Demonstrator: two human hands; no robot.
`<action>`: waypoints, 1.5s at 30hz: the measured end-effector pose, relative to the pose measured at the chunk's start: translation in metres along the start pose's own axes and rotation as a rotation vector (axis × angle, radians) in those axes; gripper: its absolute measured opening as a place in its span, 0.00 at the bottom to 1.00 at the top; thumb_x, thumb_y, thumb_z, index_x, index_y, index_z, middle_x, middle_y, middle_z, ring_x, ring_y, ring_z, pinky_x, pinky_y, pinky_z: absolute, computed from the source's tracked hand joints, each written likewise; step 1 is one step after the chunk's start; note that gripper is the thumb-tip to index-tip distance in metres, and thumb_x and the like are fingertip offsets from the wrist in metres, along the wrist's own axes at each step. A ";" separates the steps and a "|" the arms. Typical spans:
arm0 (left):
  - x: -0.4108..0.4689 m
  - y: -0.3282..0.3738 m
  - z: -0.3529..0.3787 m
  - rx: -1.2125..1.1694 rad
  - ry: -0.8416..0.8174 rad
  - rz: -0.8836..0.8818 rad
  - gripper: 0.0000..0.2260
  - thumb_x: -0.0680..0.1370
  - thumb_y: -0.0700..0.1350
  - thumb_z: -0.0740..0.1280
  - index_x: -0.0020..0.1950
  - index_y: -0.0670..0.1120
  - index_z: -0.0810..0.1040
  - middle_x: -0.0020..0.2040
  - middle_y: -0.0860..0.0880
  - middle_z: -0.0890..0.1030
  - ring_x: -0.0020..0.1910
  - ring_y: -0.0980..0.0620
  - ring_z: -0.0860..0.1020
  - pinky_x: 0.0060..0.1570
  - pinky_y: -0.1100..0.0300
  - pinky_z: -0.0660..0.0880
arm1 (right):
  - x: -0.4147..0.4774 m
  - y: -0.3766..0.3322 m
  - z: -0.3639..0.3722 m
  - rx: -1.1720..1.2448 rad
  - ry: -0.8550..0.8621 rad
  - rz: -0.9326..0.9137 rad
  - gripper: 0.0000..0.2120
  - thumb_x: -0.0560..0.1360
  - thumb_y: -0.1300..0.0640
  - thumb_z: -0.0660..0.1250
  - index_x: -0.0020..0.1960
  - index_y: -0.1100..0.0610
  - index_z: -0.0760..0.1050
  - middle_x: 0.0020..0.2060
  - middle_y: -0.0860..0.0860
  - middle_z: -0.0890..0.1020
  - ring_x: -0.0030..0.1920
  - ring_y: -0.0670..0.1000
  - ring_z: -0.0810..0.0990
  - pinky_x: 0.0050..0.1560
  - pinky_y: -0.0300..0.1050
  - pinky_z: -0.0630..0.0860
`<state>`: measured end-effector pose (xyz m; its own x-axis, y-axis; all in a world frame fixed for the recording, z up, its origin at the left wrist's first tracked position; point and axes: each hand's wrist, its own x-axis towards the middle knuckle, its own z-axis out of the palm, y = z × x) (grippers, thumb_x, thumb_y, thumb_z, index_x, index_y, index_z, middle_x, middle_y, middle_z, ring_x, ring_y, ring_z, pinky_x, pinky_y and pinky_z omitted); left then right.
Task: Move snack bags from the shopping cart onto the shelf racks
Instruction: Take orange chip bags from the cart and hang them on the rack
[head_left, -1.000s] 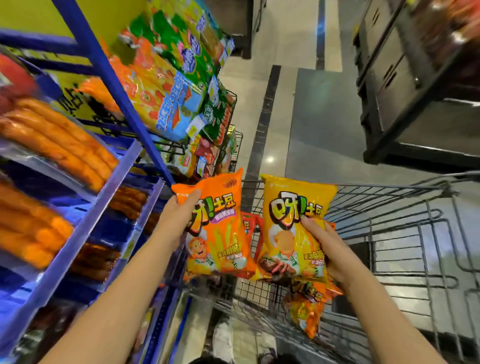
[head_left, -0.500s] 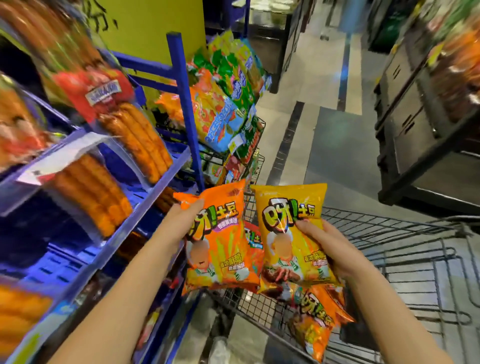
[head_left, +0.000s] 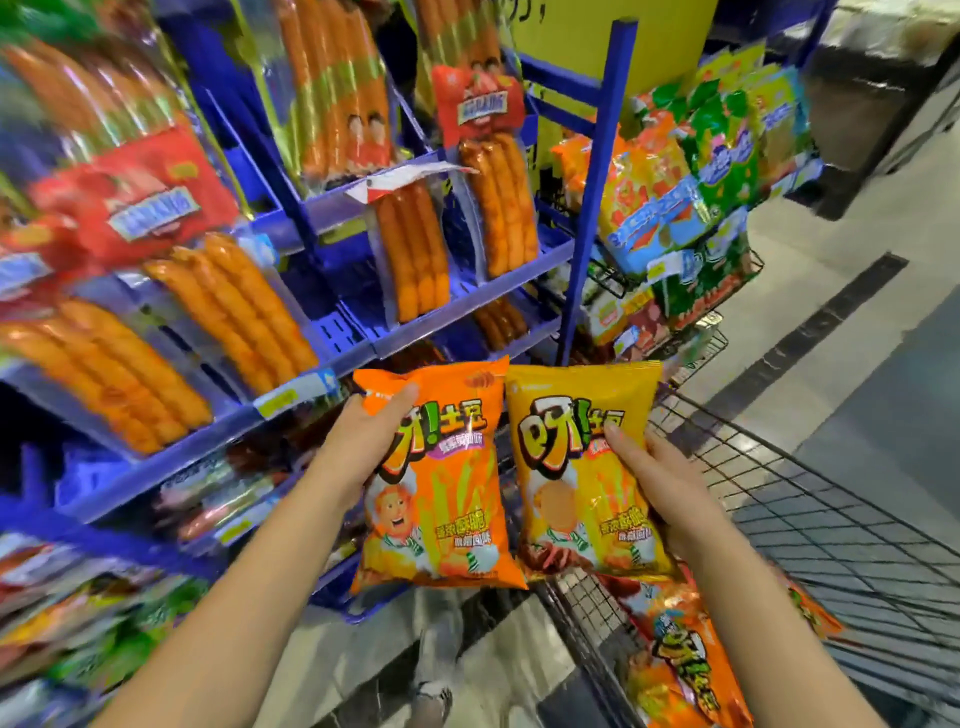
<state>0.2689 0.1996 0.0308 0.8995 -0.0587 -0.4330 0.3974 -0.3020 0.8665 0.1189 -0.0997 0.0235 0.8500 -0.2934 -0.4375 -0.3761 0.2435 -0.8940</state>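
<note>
1. Step in hand, as I judge it: the carry from cart to rack; my left hand (head_left: 374, 441) has its fingers (head_left: 400, 401) clamped on the upper left edge of one orange potato-stick bag (head_left: 447, 509); my right hand (head_left: 662, 480) has its fingers (head_left: 623, 441) clamped on the right side of one yellow potato-stick bag (head_left: 576, 467); both bags hang upright, edges meeting, over the left rim of the shopping cart (head_left: 810, 499).
2. Next move, I reckon: swing both up and right, past the blue post (head_left: 597, 208), to the wire snack rack (head_left: 610, 278); the sausage shelf (head_left: 467, 306) looks the wrong home.
3. Count: two bags in hand, one each; at least two more orange bags (head_left: 680, 665) lie in the cart, partly hidden.
</note>
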 end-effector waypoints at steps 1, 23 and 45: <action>-0.018 -0.003 -0.012 0.005 0.044 -0.019 0.46 0.61 0.80 0.70 0.71 0.54 0.74 0.65 0.53 0.82 0.62 0.47 0.81 0.65 0.44 0.75 | 0.000 0.002 0.011 -0.020 -0.035 0.010 0.21 0.75 0.39 0.72 0.62 0.50 0.78 0.52 0.54 0.88 0.52 0.57 0.87 0.59 0.62 0.81; -0.325 -0.210 -0.364 -0.391 0.791 -0.130 0.53 0.69 0.76 0.65 0.83 0.45 0.55 0.81 0.43 0.64 0.77 0.40 0.67 0.75 0.41 0.65 | -0.198 0.087 0.406 -0.447 -0.712 -0.024 0.13 0.80 0.47 0.68 0.57 0.56 0.81 0.43 0.53 0.89 0.41 0.52 0.88 0.33 0.41 0.81; -0.603 -0.424 -0.657 -0.660 1.369 -0.410 0.35 0.70 0.70 0.74 0.52 0.37 0.80 0.49 0.42 0.83 0.43 0.49 0.82 0.41 0.56 0.78 | -0.449 0.283 0.798 -0.595 -1.229 0.075 0.18 0.75 0.43 0.72 0.60 0.52 0.82 0.47 0.52 0.89 0.45 0.54 0.88 0.48 0.51 0.82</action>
<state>-0.3221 0.9879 0.0878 0.0443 0.9023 -0.4288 0.3230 0.3933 0.8608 -0.0750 0.8391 0.0437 0.4800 0.7816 -0.3983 -0.2706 -0.3000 -0.9148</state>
